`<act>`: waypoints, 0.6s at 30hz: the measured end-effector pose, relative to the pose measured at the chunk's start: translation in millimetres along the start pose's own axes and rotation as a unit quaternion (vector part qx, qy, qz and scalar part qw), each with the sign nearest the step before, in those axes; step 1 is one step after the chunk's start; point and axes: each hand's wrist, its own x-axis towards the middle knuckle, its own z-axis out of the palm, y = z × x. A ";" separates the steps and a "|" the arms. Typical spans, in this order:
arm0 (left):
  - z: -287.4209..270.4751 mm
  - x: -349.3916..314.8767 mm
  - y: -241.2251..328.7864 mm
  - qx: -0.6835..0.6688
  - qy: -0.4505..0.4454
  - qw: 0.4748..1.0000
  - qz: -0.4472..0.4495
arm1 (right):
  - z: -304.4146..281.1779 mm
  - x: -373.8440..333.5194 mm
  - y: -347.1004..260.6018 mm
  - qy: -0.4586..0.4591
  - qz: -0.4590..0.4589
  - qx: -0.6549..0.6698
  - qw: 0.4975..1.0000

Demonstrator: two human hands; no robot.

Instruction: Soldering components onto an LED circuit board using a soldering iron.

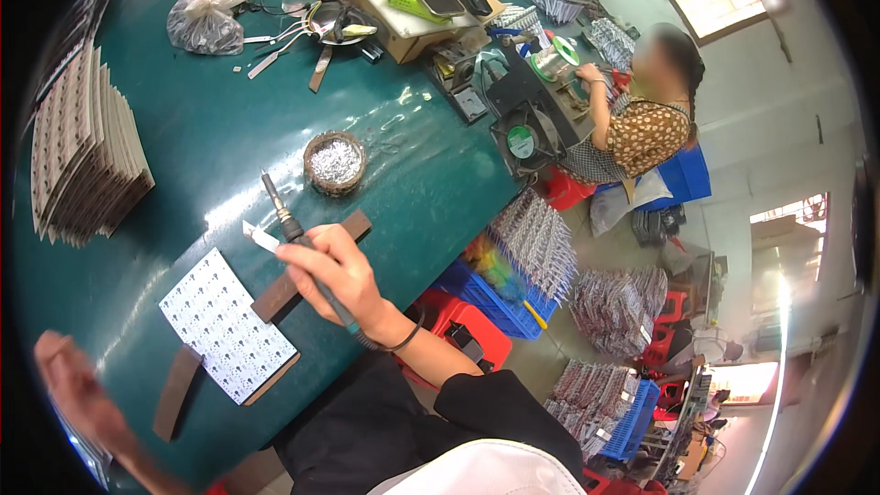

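My right hand (337,275) is closed around a soldering iron (290,224), its metal tip pointing toward the far left. A short white flat piece (264,238) sticks out beside the iron at the fingertips; its kind is unclear. Under the hand lies a dark flat bar (275,299), touching a white panel (225,325) printed with rows of small dark marks. Another dark bar (177,392) lies against the panel's left side. At the left edge my left hand (81,390) is raised and smeared by motion, apart from the panel. Beyond the iron stands a round bowl (335,190) of silvery bits.
A tall stack of panels (87,151) stands at the left. Farther back are a plastic bag (211,14), hand tools (293,41) and a box (403,38) with a phone. A fan (530,139) sits near a co-worker (646,133). Blue crates (509,302) and red stools (467,325) flank the table's right edge.
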 end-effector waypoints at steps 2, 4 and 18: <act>44.9 -15.9 -14.8 0.029 -0.090 0.983 -0.155 | 8.4 0.7 -8.3 -0.013 -0.010 0.042 0.999; 83.2 -36.5 -21.8 0.020 -0.171 0.966 -0.194 | 19.5 3.7 -13.6 -0.047 -0.052 0.029 0.997; 114.6 -22.6 -38.5 0.227 -0.230 0.943 -0.077 | 11.9 16.9 -2.2 -0.089 0.041 -0.026 0.995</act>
